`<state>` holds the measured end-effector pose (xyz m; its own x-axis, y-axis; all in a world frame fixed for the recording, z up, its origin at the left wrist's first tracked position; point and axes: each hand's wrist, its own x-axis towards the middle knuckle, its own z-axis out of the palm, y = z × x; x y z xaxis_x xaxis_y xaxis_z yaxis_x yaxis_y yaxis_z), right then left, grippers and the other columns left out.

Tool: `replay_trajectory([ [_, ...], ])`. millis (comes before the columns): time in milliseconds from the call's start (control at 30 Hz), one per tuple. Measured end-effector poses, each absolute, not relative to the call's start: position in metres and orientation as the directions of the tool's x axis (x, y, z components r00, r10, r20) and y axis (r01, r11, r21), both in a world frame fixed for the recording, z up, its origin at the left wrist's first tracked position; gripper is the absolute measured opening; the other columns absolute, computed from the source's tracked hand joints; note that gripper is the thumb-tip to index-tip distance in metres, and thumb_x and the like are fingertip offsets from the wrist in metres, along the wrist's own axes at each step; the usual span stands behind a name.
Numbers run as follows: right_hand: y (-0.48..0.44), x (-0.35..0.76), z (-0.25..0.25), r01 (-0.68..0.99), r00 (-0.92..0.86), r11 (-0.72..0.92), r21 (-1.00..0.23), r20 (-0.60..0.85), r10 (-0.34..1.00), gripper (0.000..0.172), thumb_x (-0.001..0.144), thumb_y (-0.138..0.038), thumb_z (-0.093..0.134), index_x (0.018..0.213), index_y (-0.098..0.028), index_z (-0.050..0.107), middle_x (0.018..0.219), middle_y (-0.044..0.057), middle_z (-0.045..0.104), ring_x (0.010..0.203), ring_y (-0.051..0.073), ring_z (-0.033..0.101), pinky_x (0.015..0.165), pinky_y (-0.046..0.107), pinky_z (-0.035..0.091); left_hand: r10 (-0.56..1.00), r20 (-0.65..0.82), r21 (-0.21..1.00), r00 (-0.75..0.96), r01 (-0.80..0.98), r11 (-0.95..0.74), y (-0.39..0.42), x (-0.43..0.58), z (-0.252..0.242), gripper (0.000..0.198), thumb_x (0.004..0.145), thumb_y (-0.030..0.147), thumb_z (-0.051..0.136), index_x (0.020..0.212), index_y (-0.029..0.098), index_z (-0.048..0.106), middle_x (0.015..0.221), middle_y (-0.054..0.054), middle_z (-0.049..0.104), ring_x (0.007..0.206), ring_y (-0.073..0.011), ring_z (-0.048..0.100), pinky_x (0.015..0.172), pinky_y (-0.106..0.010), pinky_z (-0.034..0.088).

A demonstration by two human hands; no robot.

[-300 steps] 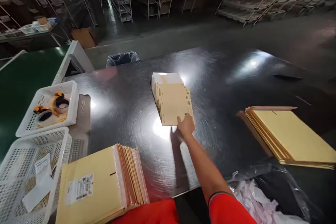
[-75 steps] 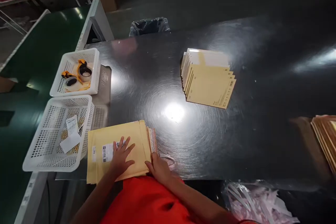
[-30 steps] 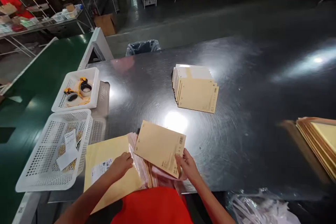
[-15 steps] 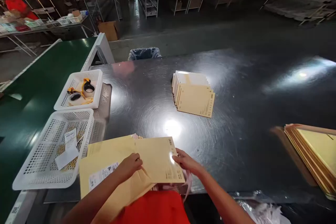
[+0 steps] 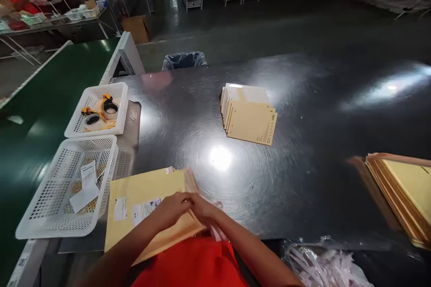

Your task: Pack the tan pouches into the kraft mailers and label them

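Observation:
A yellow paper mailer envelope (image 5: 148,184) with white labels lies at the table's near edge, in front of my red top. My left hand (image 5: 173,210) is closed on the envelope near its right, open end. Right beside it, touching it, my right hand (image 5: 202,208) is closed at the same end, its fingertips partly hidden behind the left ones. The flat tan printed packet seen earlier no longer shows outside the envelope. Pinkish strips (image 5: 191,180) stick out by the envelope's right end. A fanned stack of similar tan packets (image 5: 251,121) lies farther back on the table.
On the left stand a white basket with slips of paper (image 5: 63,228) and a white basket with tape dispensers (image 5: 72,130), beside a green conveyor (image 5: 84,58). More yellow envelopes (image 5: 407,184) are stacked at right. A lined bin (image 5: 184,60) stands beyond the dark table (image 5: 303,170).
My right hand has moved left to meet my left hand, and the tan packet has slid left into the envelope, out of sight. The view has tilted slightly down.

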<state>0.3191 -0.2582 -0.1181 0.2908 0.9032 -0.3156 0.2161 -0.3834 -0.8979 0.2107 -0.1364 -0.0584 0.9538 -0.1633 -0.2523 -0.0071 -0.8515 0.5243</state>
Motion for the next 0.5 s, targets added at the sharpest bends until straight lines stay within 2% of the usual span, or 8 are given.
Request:
replay_trajectory([
  [67, -0.274, 0.329, -0.118, 0.304, 0.33, -0.4, -0.865, -0.298, 0.896, 0.021, 0.08, -0.018, 0.048, 0.082, -0.016, 0.069, 0.084, 0.006, 0.067, 0.081, 0.019, 0.058, 0.078, 0.033, 0.046, -0.063, -0.246, 0.48, 0.967, 0.066, -0.875, -0.128, 0.19, -0.069, 0.053, 0.088, 0.013, 0.046, 0.138, 0.029, 0.044, 0.152, -0.008, 0.035, 0.125, -0.0255, 0.046, 0.099, -0.038, 0.042],
  [133, -0.296, 0.335, -0.12, 0.452, 0.298, -0.386, -0.804, -0.272, 0.915, 0.017, 0.079, -0.019, 0.052, 0.083, -0.017, 0.068, 0.096, 0.008, 0.067, 0.085, 0.02, 0.058, 0.078, 0.031, 0.044, 0.095, -0.251, 0.375, 0.963, 0.187, -0.908, -0.122, 0.168, -0.086, 0.065, 0.084, 0.014, 0.053, 0.145, 0.029, 0.035, 0.158, -0.011, 0.021, 0.137, -0.0318, 0.033, 0.108, -0.051, 0.033],
  [200, -0.317, 0.333, -0.123, 0.601, 0.229, -0.341, -0.723, -0.253, 0.94, 0.018, 0.075, -0.021, 0.059, 0.091, -0.02, 0.068, 0.113, 0.008, 0.064, 0.085, 0.019, 0.058, 0.074, 0.029, 0.043, 0.204, -0.261, 0.266, 0.944, 0.273, -0.925, -0.117, 0.15, -0.103, 0.064, 0.082, 0.017, 0.059, 0.142, 0.03, 0.04, 0.158, -0.011, 0.024, 0.142, -0.036, 0.023, 0.11, -0.064, 0.02],
  [267, -0.327, 0.327, -0.124, 0.657, 0.237, -0.33, -0.677, -0.23, 0.944, 0.021, 0.071, -0.02, 0.063, 0.091, -0.023, 0.069, 0.119, 0.007, 0.062, 0.078, 0.016, 0.058, 0.068, 0.027, 0.041, 0.222, -0.261, 0.226, 0.94, 0.283, -0.932, -0.114, 0.139, -0.115, 0.058, 0.083, 0.019, 0.058, 0.138, 0.033, 0.046, 0.157, -0.01, 0.027, 0.144, -0.0366, 0.02, 0.109, -0.068, 0.014],
  [333, -0.327, 0.326, -0.12, 0.604, 0.318, -0.363, -0.71, -0.203, 0.926, 0.013, 0.068, -0.019, 0.065, 0.079, -0.025, 0.069, 0.105, 0.003, 0.067, 0.067, 0.014, 0.056, 0.063, 0.025, 0.041, 0.207, -0.258, 0.242, 0.944, 0.271, -0.932, -0.111, 0.136, -0.12, 0.057, 0.084, 0.019, 0.057, 0.138, 0.034, 0.045, 0.158, -0.008, 0.025, 0.144, -0.0357, 0.02, 0.109, -0.068, 0.014],
  [400, -0.323, 0.342, -0.105, 0.512, 0.494, -0.415, -0.752, -0.138, 0.859, 0.001, 0.066, -0.024, 0.067, 0.066, -0.025, 0.066, 0.085, 0.0, 0.068, 0.064, 0.014, 0.056, 0.061, 0.025, 0.042, 0.207, -0.269, 0.256, 0.941, 0.277, -0.926, -0.109, 0.136, -0.12, 0.057, 0.084, 0.017, 0.055, 0.138, 0.034, 0.046, 0.158, -0.008, 0.023, 0.144, -0.0352, 0.019, 0.109, -0.068, 0.015],
  [467, -0.325, 0.378, -0.078, 0.392, 0.743, -0.484, -0.783, -0.041, 0.668, 0.01, 0.071, -0.031, 0.063, 0.064, -0.023, 0.062, 0.079, 0.002, 0.066, 0.072, 0.019, 0.059, 0.064, 0.028, 0.046, 0.208, -0.276, 0.256, 0.938, 0.28, -0.925, -0.108, 0.137, -0.12, 0.058, 0.082, 0.013, 0.055, 0.136, 0.034, 0.048, 0.158, -0.008, 0.023, 0.144, -0.0343, 0.019, 0.108, -0.068, 0.015],
  [500, -0.331, 0.401, -0.062, 0.309, 0.864, -0.511, -0.802, 0.013, 0.503, 0.015, 0.076, -0.033, 0.056, 0.067, -0.023, 0.061, 0.081, 0.004, 0.065, 0.08, 0.021, 0.06, 0.068, 0.031, 0.047, 0.207, -0.274, 0.253, 0.939, 0.279, -0.926, -0.107, 0.137, -0.12, 0.059, 0.081, 0.011, 0.055, 0.135, 0.034, 0.049, 0.158, -0.008, 0.023, 0.145, -0.0338, 0.019, 0.109, -0.068, 0.014],
])
